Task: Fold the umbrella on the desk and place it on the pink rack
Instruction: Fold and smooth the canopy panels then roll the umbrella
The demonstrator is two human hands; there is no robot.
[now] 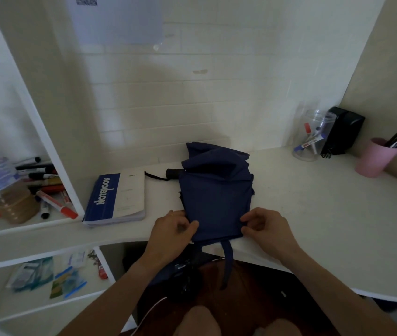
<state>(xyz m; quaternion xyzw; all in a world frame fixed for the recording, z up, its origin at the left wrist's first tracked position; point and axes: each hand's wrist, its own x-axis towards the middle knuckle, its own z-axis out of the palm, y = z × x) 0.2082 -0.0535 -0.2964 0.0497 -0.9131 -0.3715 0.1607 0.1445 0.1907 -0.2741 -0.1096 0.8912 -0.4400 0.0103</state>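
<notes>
The dark blue umbrella [215,190] lies on the white tabletop [301,214], right in front of the person. It is not open like a roof any more. Its cloth is pulled in and laid flat in a messy bundle. The black handle [173,173] pokes out on the left side, near a blue and white notebook [117,197]. A blue strap [226,263] hangs down over the edge of the tabletop.

The left hand [172,229] pinches the near left edge of the cloth. Its fingers [192,225] are curled on the cloth. The right hand [264,225] pinches the near right edge the same way, with thumb and fingers closed on the cloth.

So the job looks about half done. The umbrella seems to be shut down, and the cloth is being made neat. The top part of the cloth is still bumpy and loose. I think it still needs to be folded or rolled tight, and the strap needs to go around it.

After that, the umbrella must go on the pink rack. I cannot see a pink rack here. There is a pink cup [374,158] with pens on the right, beside a clear jar [313,137], but that is a cup, not a rack. White shelves [35,224] with markers are on the left.
</notes>
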